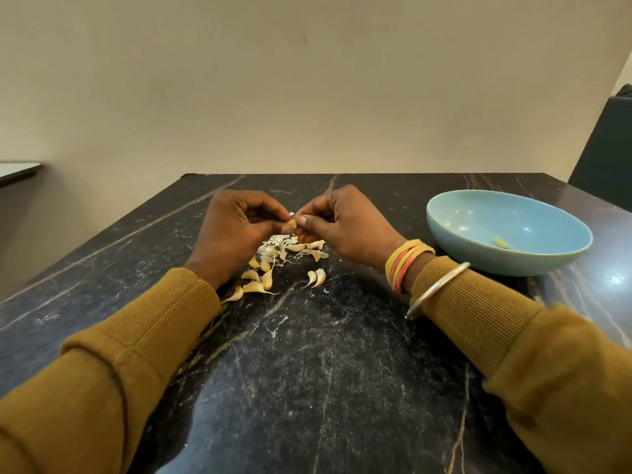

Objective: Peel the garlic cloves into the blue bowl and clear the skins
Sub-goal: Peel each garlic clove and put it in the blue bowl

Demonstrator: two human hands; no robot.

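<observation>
A small yellowish garlic clove (pixel 292 223) is pinched between the fingertips of my left hand (pixel 236 230) and my right hand (pixel 337 225), raised above the table's middle. A bit of white skin sticks up by the clove. Under the hands lies a pile of several unpeeled cloves (pixel 260 278) mixed with loose papery skins (pixel 278 242). The blue bowl (pixel 478 258) stands to the right of my right hand, with one peeled clove (pixel 501 242) inside it.
The black marble table (pixel 307 354) runs back to a beige wall. A dark chair (pixel 605 148) stands at the back right. A pale ledge (pixel 17 172) shows at the far left. Bangles circle my right wrist.
</observation>
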